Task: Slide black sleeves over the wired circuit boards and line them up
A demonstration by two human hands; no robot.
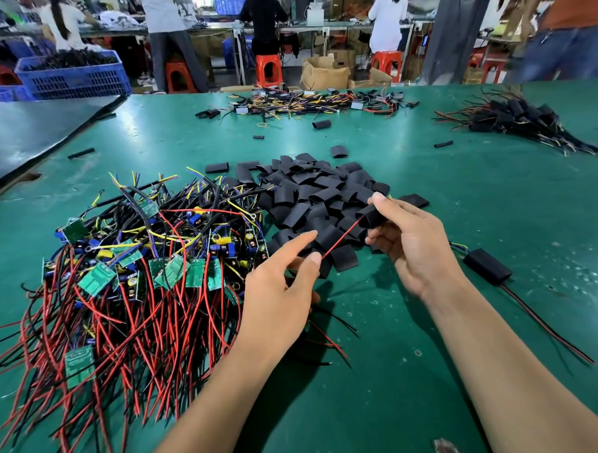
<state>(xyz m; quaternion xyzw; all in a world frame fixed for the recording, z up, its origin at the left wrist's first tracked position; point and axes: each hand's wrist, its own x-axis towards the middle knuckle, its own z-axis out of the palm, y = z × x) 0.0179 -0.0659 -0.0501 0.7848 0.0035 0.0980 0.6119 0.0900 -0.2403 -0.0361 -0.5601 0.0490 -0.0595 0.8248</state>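
Note:
My right hand [408, 242] grips a black sleeve [371, 216] above the heap of loose black sleeves [310, 198]. A red wire [342, 236] runs out of that sleeve down to my left hand [279, 288], whose thumb and forefinger pinch its end. The board inside the sleeve is hidden. A big pile of green circuit boards with red, black and yellow wires [138, 267] lies to the left. One sleeved board [487, 266] with red and black wires rests on the green table to the right of my right hand.
Further back on the green table [398, 324] lie a spread of wired parts [306, 104] and a bundle of sleeved boards [512, 117]. A dark panel [29, 132] sits at the left. Several people work at benches behind, with blue crates and orange stools.

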